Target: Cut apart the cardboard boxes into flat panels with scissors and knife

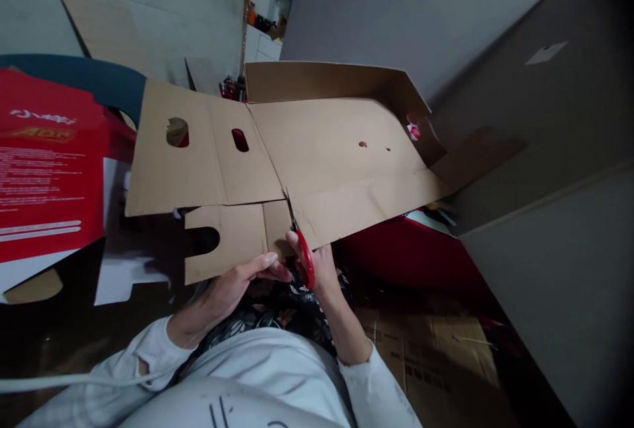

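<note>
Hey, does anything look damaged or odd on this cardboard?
Yes. The cardboard has two small brown spots right of centre, stains or tears, I can't tell. Its upper left hole has a ragged top edge, unlike the smooth slot beside it.

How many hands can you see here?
2: the left hand gripping the near edge of the cardboard, and the right hand beside it, holding the red-handled scissors.

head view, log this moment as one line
left hand: pinching cardboard edge | right hand: holding scissors | scissors: blades at cardboard | red box: left side of view
</note>
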### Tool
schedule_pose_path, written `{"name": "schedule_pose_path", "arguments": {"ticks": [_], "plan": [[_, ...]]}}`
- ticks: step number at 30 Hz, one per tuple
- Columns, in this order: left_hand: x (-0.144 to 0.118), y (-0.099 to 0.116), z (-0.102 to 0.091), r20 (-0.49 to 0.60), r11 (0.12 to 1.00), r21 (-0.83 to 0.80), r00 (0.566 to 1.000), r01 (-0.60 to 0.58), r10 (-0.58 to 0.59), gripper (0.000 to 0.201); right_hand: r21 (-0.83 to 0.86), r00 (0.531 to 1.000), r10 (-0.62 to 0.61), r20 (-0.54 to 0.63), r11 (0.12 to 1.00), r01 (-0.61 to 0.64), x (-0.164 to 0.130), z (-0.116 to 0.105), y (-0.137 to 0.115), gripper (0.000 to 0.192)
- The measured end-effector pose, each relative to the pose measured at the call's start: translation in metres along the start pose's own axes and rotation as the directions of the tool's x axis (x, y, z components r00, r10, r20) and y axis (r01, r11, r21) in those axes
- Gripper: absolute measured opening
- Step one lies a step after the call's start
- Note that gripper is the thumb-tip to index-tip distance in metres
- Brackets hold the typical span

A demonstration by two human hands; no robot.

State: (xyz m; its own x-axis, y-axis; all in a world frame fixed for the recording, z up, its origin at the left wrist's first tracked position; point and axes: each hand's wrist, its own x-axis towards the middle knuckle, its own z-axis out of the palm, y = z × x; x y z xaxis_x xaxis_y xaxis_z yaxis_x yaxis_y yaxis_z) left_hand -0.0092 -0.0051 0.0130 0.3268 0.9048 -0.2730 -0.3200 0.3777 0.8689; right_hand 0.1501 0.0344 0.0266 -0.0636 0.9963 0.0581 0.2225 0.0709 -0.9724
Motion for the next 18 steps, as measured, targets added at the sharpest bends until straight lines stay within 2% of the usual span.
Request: {"name": "schedule_pose_path", "arguments": {"ticks": [8, 12, 14, 16, 18], "plan": [[-0.001, 0.006, -0.013, -0.009, 0.991, 0.129, 0.999, -0.040, 0.041, 0.043, 0.082, 0.996, 0.091, 0.014, 0.992, -0.092, -0.008, -0.005, -0.008, 0.048], [-0.001, 0.012, -0.016, -0.146, 0.964, 0.255, 0.983, -0.071, 0.111, 0.044, 0.177, 0.985, 0.136, 0.103, 0.972, -0.153, -0.013, -0.013, -0.015, 0.053], [-0.001, 0.013, -0.012, -0.219, 0.916, 0.373, 0.946, -0.145, 0.239, 0.042, 0.225, 0.978, 0.154, 0.138, 0.957, -0.182, -0.013, -0.013, -0.018, 0.054], [0.000, 0.012, -0.006, -0.320, 0.869, 0.445, 0.868, -0.215, 0.379, 0.034, 0.258, 0.974, 0.170, 0.152, 0.944, -0.205, -0.014, -0.010, -0.020, 0.054], [0.001, 0.010, -0.001, -0.428, 0.867, 0.417, 0.783, -0.271, 0.451, 0.032, 0.281, 0.970, 0.185, 0.156, 0.933, -0.223, -0.014, -0.005, -0.020, 0.053]]}}
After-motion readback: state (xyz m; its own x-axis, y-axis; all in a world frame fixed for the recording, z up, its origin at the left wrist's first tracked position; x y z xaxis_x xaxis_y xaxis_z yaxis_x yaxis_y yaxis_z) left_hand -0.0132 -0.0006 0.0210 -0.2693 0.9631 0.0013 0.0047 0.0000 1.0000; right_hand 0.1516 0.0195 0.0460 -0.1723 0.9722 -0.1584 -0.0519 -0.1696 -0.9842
